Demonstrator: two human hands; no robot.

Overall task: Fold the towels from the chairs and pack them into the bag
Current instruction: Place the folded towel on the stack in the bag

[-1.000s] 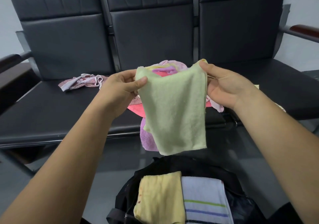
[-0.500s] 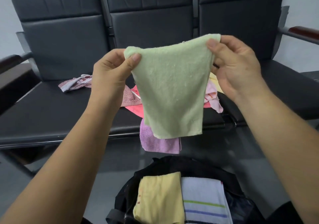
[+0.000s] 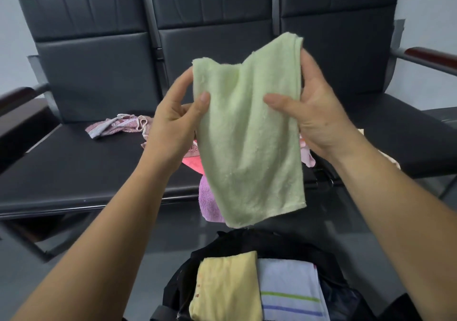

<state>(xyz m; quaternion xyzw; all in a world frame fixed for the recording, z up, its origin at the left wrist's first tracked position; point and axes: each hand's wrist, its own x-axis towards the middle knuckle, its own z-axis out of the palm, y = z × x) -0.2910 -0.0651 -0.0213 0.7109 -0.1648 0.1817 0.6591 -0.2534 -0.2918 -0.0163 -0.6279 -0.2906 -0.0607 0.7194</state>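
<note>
Fingers (image 3: 204,98) of the left hand (image 3: 173,125) and the right hand (image 3: 319,115) pinch the pale green terry towel (image 3: 247,152), thumbs in front, holding it in mid-air above the black fabric bag (image 3: 272,240) at 6 o'clock, where a folded yellow towel (image 3: 227,288) and a striped white towel (image 3: 289,291) already lie; folding seems under way, and the next move calls for doubling it once more before lowering it in; half a second ago the hands held it stretched wide, now they stand close together with its width halved
</note>
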